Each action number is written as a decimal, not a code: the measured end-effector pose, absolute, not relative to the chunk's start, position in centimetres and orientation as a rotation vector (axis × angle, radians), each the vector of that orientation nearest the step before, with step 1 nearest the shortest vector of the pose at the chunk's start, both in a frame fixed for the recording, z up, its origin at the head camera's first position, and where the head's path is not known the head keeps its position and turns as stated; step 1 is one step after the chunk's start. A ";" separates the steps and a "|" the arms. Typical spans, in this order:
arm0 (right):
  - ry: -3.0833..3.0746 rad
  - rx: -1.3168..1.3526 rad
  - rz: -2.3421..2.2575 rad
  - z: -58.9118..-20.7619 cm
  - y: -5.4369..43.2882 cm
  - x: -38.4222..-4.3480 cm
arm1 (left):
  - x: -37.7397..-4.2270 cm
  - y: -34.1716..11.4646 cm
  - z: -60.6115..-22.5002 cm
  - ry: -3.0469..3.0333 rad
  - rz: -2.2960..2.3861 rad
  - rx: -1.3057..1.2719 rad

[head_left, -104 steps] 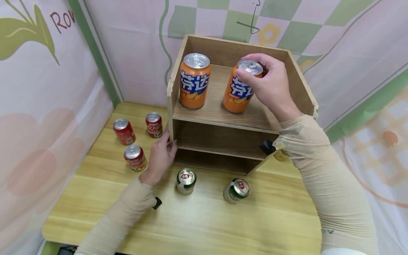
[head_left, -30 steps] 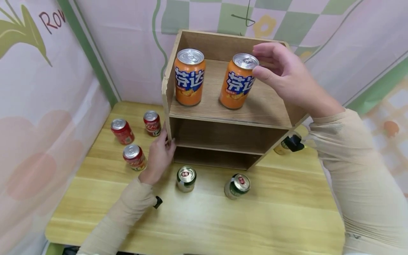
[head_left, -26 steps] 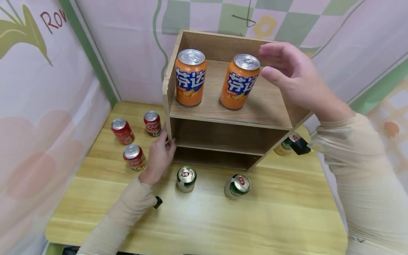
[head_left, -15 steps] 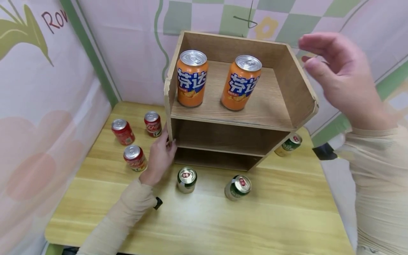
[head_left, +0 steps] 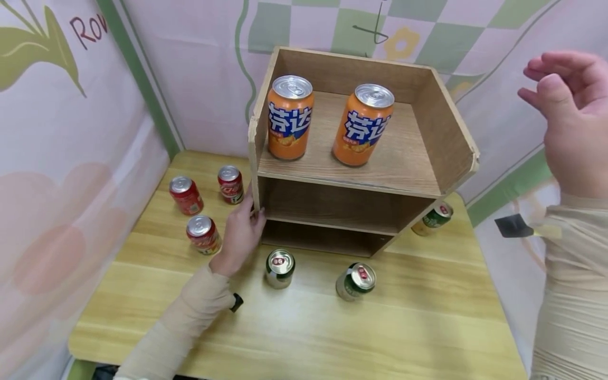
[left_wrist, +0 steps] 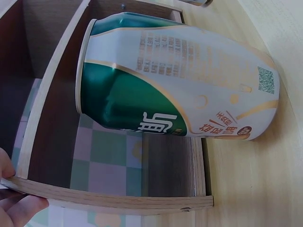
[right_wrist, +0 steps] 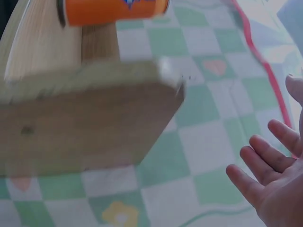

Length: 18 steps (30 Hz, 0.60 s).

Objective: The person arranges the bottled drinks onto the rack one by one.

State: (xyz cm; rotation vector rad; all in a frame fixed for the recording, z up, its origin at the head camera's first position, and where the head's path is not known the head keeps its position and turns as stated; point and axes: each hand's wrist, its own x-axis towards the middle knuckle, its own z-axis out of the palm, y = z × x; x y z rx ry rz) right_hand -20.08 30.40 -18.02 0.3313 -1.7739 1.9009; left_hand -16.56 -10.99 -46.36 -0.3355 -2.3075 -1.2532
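Note:
My left hand (head_left: 241, 235) grips the left side panel of a wooden three-level shelf (head_left: 399, 158); in the left wrist view, fingers (left_wrist: 23, 210) wrap the panel's edge. Two orange soda cans stand upright on the top level, a left can (head_left: 291, 119) and a right can (head_left: 363, 125). Off to the right of the shelf, in the air, my right hand (head_left: 577, 121) holds nothing. Its fingers (right_wrist: 265, 163) are spread and relaxed in the right wrist view. The shelf's two lower levels show no cans.
Three red cans (head_left: 204, 235) stand on the wooden table (head_left: 304, 338) left of the shelf. Two green-and-white cans, a left one (head_left: 280, 269) and a right one (head_left: 356, 282), stand in front. Another green can (head_left: 433, 217) is by the shelf's right side. Printed cloth hangs behind.
My right hand let go of the right orange can and moved away to the right, past the shelf's side panel. The left hand stays on the shelf, and the cans remain in place.

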 end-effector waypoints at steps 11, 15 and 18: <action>-1.784 0.064 2.046 -24.6 36.5 -22.5 | -16.6 -11.0 -46.5 -2.300 -1.241 -0.345; -1.870 -0.007 1.995 -27.8 37.7 -23.1 | -16.6 -10.9 -46.5 -2.308 -1.228 -0.333; -1.899 -0.044 1.949 -29.8 38.1 -23.4 | -16.6 -10.9 -46.4 -2.310 -1.233 -0.331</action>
